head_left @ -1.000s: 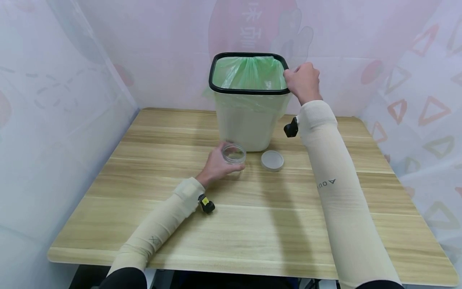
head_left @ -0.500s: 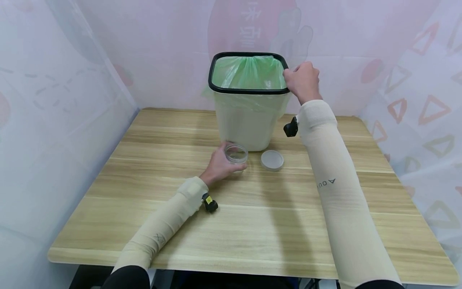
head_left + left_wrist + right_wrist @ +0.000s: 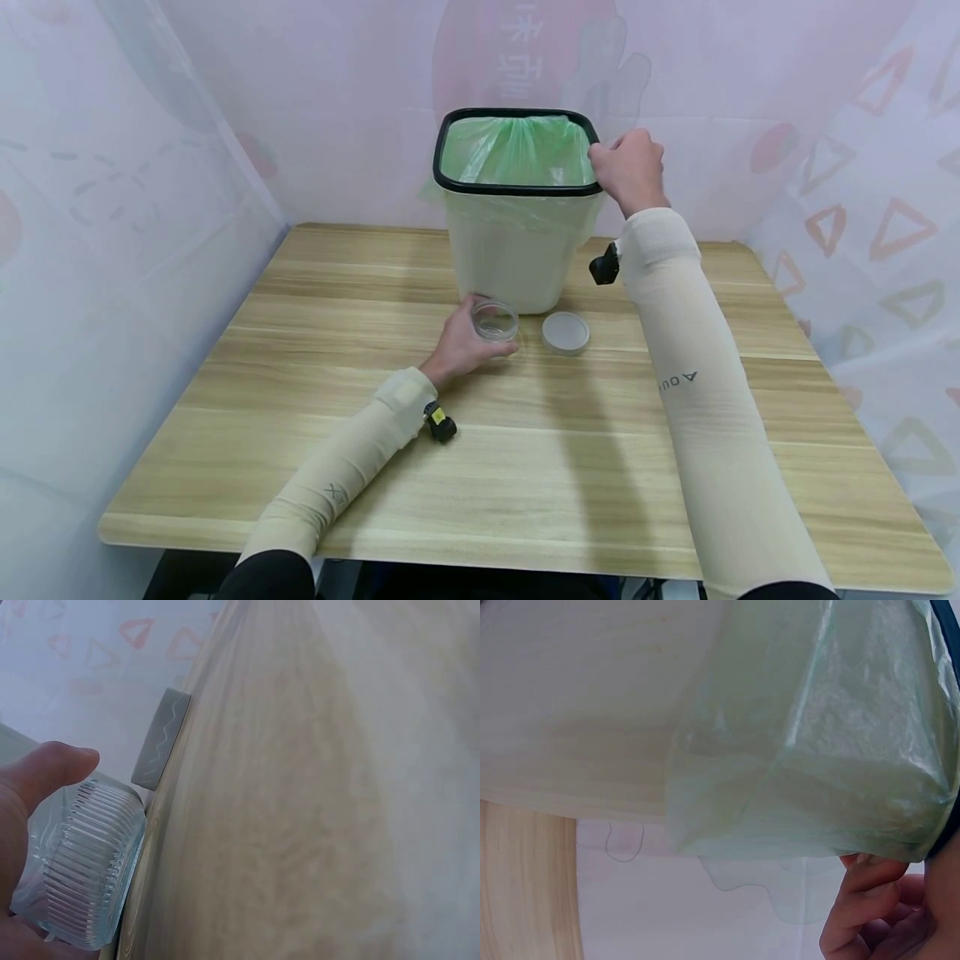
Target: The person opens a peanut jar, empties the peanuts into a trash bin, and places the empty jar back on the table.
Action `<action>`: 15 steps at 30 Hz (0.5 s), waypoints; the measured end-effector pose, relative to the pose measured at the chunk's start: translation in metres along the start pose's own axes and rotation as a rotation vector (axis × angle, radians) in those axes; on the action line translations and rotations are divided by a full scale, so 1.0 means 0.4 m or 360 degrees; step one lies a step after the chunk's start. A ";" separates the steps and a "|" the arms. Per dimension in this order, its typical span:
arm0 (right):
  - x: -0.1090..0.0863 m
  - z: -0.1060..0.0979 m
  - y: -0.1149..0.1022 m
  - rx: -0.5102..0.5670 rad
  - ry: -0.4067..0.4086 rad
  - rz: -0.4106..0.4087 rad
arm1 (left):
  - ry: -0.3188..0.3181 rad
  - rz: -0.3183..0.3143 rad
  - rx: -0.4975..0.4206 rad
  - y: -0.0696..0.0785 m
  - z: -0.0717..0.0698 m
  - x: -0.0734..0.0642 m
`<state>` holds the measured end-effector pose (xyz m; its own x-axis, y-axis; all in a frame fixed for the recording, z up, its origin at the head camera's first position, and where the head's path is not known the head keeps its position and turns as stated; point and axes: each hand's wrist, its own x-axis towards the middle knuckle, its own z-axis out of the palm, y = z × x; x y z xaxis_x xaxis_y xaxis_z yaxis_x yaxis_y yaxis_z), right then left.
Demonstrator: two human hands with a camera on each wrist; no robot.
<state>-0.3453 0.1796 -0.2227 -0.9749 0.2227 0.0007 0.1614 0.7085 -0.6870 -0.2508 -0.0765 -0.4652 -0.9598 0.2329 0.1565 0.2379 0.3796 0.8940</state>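
Note:
My left hand (image 3: 463,342) holds an open clear glass jar (image 3: 496,323) low over the table, in front of the bin. In the left wrist view the jar's ribbed side (image 3: 86,862) shows between thumb and fingers. To its right a round greyish-white lid (image 3: 566,333) lies flat on the table, apart from the jar. My right hand (image 3: 632,171) grips the right side of the black rim (image 3: 517,191) of a white trash bin (image 3: 510,258). A green plastic bag (image 3: 817,750) lines the bin and folds over its outside; in the right wrist view curled fingers (image 3: 870,900) sit below its edge.
The wooden table (image 3: 525,475) stretches in front of the bin to its near edge. Printed cloth walls (image 3: 337,108) stand close behind the bin and at both sides. Small black cameras are strapped to both wrists.
My left hand has moved slightly to the right with the glass jar, nearer the lid. My right hand stays on the bin's rim, and the bin has hardly moved.

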 end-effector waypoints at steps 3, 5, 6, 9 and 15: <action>0.001 0.001 0.000 -0.0001 0.0006 -0.0010 | -0.0004 -0.0007 0.0006 0.001 0.002 0.001; 0.001 0.001 0.000 -0.0001 0.0008 -0.0013 | -0.0008 -0.0014 0.0011 0.003 0.003 0.001; 0.001 0.001 0.000 0.0000 0.0010 -0.0014 | -0.0010 -0.0015 0.0010 0.003 0.003 0.001; 0.001 0.002 0.000 0.0003 0.0012 -0.0012 | -0.0020 -0.0019 0.0011 0.004 0.003 0.000; 0.003 0.004 -0.002 0.0008 0.0011 -0.0012 | -0.0035 -0.0010 -0.0009 0.006 0.004 -0.002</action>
<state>-0.3468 0.1781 -0.2233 -0.9750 0.2219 0.0109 0.1532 0.7070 -0.6904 -0.2494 -0.0744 -0.4639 -0.9578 0.2503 0.1415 0.2309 0.3761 0.8974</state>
